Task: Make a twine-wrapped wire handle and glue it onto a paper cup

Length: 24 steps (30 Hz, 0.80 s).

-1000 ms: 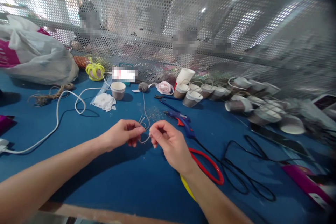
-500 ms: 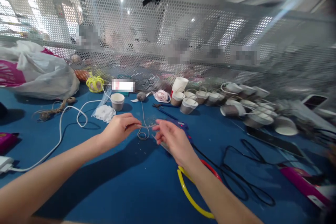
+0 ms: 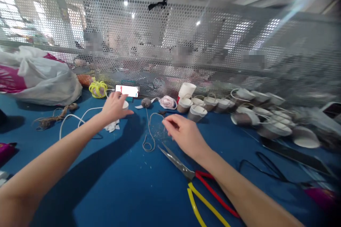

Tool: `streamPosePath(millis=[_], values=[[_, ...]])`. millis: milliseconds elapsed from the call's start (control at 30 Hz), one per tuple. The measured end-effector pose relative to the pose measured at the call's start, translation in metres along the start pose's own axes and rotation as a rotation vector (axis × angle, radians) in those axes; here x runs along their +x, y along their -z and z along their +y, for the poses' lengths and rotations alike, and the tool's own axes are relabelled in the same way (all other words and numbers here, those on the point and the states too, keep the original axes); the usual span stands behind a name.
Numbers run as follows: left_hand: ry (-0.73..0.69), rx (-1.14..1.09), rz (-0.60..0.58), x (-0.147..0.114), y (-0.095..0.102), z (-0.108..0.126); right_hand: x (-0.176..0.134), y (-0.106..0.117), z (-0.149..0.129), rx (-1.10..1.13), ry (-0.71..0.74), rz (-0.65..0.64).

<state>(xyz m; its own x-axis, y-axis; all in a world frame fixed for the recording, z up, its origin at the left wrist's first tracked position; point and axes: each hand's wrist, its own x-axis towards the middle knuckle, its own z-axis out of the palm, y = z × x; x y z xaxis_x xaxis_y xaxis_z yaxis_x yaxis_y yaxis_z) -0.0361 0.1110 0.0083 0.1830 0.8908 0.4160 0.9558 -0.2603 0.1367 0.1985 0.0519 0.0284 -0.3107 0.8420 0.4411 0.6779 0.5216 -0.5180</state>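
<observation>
My left hand [image 3: 114, 107] is over a small paper cup [image 3: 125, 105], fingers spread, partly covering it; whether it touches the cup I cannot tell. White scraps [image 3: 113, 126] lie just below that hand. My right hand [image 3: 186, 133] pinches the end of a thin pale cord [image 3: 153, 114], which arcs leftward from the fingertips. More cord runs down from a small grey ball [image 3: 146, 103] to a loop [image 3: 148, 146] on the blue table; whether both are one length I cannot tell. Scissors [image 3: 183, 168] with red and yellow handles lie below my right hand, blades slightly apart.
Several cup baskets with cord handles [image 3: 197, 111] stand at the back right. A lit phone [image 3: 127, 91] leans at the back, beside a yellow-wrapped ball [image 3: 98, 88]. A plastic bag [image 3: 50, 81] sits at left. A black cable [image 3: 269, 166] and dark phone [image 3: 295, 154] lie right.
My hands have parted. My left hand has let go of the cord and moved left and up to the cup; my right keeps hold of the cord. The scissors now show in full view.
</observation>
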Motion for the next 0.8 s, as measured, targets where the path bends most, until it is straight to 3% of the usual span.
streamPosePath(millis=[67, 133, 233, 367, 500, 633, 800], values=[[0.177, 0.058, -0.087, 0.015, -0.010, -0.016, 0.007, 0.006, 0.006, 0.080, -0.109, -0.005], [0.205, 0.041, -0.137, 0.024, -0.021, -0.024, 0.013, 0.009, 0.011, 0.160, -0.181, -0.008], [0.168, -0.018, -0.164, 0.024, -0.031, -0.016, 0.020, 0.011, 0.016, 0.248, -0.194, 0.023], [0.015, -0.137, -0.195, -0.001, -0.026, 0.015, 0.023, 0.011, 0.011, 0.371, -0.179, 0.040], [-0.139, -0.429, -0.249, -0.046, -0.020, 0.036, 0.018, 0.003, -0.001, 0.587, -0.201, -0.048], [-0.162, -0.562, -0.199, -0.077, -0.025, 0.036, 0.008, -0.014, -0.011, 0.729, -0.230, -0.159], [-0.178, -0.747, -0.202, -0.082, -0.019, 0.025, -0.004, -0.033, -0.011, 0.764, -0.257, -0.242]])
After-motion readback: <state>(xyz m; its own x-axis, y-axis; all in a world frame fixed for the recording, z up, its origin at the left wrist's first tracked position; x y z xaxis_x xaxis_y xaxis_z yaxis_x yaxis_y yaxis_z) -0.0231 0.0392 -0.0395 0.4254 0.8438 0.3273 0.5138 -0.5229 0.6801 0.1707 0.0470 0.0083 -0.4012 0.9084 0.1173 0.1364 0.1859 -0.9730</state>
